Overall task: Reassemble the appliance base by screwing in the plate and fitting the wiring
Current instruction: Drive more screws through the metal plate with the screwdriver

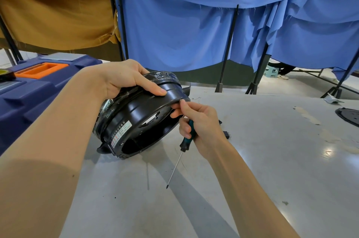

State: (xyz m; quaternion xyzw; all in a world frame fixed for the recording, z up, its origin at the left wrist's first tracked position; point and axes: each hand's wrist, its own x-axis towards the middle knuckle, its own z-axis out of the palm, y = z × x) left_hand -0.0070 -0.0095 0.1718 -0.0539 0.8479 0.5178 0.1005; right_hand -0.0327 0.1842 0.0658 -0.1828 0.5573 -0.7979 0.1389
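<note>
One grey tabletop (252, 169) is seen. One closed blue toolbox (38, 90) sits at its left; the contents are not visible. One black round appliance base (136, 113) is held tilted at centre-left, lower edge on the tabletop. One black disc (349, 116) lies far right. The base's top rim is gripped by the left hand (120, 78), fingers curled over it. One screwdriver (184, 145) is held tip-down in the right hand (202, 127) by the curled lower fingers. Thumb and forefinger are pinched at the base's rim on something too small to tell.
</note>
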